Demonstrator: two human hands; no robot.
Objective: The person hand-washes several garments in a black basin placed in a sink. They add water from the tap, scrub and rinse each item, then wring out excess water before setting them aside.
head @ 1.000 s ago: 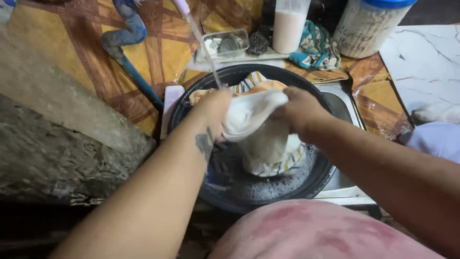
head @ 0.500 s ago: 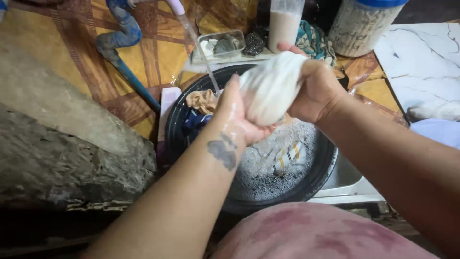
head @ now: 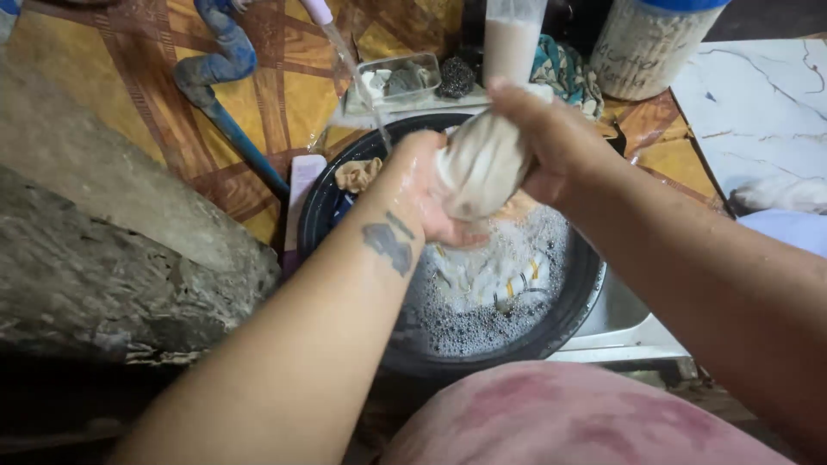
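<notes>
Wringing a wet white cloth (head: 482, 164) over the dark round basin (head: 568, 323).
Head view: my left hand (head: 422, 194) cups it from below and my right hand (head: 547, 142) clamps its top; twisting opposite ways, low over the suds, works best. Soft, sodden, bunched into a lump.

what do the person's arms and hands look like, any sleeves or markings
Both forearms are bare, with no sleeves, gloves, watch or bracelets in view. The left forearm has a dark tattoo just below the wrist. The left hand and right hand look wet and glossy, with droplets along the right forearm. No rings can be made out.
</notes>
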